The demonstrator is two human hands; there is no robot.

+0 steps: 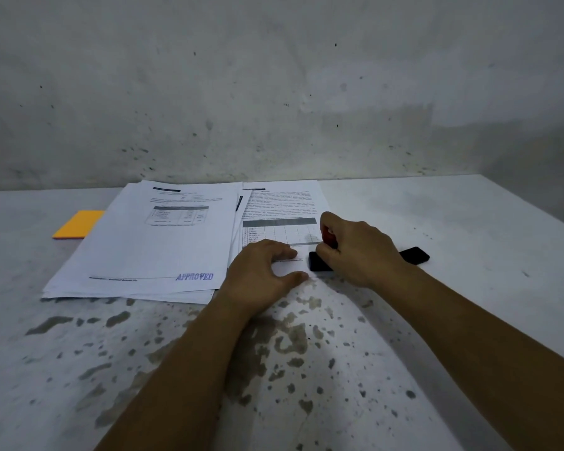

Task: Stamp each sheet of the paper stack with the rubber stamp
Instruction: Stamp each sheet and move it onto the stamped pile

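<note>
red stamp [329,239], seemingly, gripped by right hand [358,249].

The scene is dimly and evenly lit, with a cool grey cast. Soft shadows are cast beneath the forearms [469,320]. Wide-angle bowing is seen at the edges (printed text is blurred).

Paper stacks [150,242] block left; ink pad [414,255] right; front clear.
</note>
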